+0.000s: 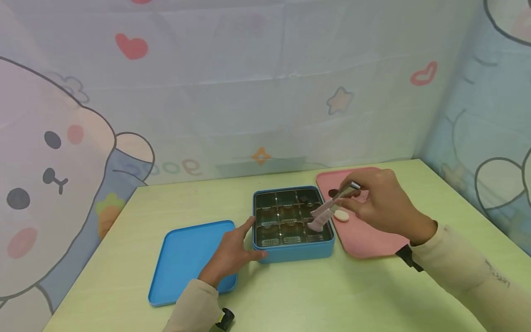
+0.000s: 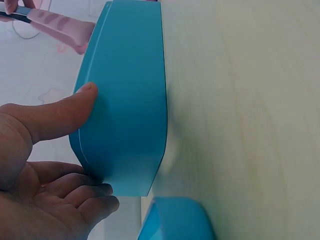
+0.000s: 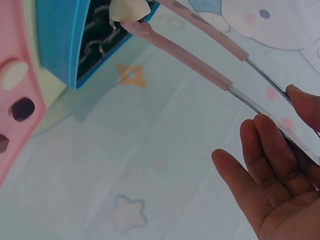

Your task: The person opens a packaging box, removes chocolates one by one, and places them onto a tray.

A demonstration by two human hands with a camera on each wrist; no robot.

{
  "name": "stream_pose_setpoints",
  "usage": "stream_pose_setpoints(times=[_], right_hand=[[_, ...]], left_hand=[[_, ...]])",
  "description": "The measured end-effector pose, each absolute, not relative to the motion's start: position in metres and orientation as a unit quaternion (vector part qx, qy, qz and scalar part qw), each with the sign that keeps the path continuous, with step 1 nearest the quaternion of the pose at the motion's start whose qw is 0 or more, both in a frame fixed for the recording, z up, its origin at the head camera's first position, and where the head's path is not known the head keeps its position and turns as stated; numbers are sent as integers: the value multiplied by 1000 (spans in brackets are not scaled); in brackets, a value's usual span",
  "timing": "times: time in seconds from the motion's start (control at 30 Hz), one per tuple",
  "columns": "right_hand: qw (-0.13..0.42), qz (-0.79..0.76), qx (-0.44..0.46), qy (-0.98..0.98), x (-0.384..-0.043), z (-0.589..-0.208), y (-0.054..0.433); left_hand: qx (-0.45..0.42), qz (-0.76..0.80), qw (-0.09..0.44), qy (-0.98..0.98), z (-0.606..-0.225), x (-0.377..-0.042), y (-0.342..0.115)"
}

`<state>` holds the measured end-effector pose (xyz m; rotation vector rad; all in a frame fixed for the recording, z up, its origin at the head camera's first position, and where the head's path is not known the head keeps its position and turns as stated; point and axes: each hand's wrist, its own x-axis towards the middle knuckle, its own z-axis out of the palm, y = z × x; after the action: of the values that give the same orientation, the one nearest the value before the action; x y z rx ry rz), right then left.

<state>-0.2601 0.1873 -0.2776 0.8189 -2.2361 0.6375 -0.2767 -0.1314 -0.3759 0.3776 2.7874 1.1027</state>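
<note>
A blue square box point(image 1: 296, 253) holds a clear divided insert point(image 1: 289, 214) with several compartments. My left hand point(image 1: 232, 251) grips the box's near left corner, thumb on the front wall and fingers along the left side. In my right hand point(image 1: 379, 203) I hold tongs point(image 1: 325, 212) with metal handles and pink tips, pinched between thumb and fingers. The tips reach down over the box's right-hand compartments. At the tips, the right wrist view shows a cream-coloured piece point(image 3: 129, 9); whether the tongs grip it, I cannot tell. Something dark point(image 1: 304, 199) lies in the far right compartment.
A pink tray point(image 1: 361, 242) lies right of the box, bearing a cream oval piece point(image 1: 341, 215) and a dark round piece point(image 1: 333, 193); my right hand covers part of it. The blue lid point(image 1: 186, 258) lies flat at the left. Behind the table hangs a printed cloth point(image 1: 249, 92).
</note>
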Motion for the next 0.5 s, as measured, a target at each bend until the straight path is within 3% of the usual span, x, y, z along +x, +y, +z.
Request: stream_pose_setpoints(times=[0.23,0.5], right_hand=[[387,251,275,-843,-258,-266,218],[387,225,249,-859,-261,-281,243]], left_hand=[[124,363,61,922,-375,-275,-131],[123,361,57,923,-373,-275,-135]])
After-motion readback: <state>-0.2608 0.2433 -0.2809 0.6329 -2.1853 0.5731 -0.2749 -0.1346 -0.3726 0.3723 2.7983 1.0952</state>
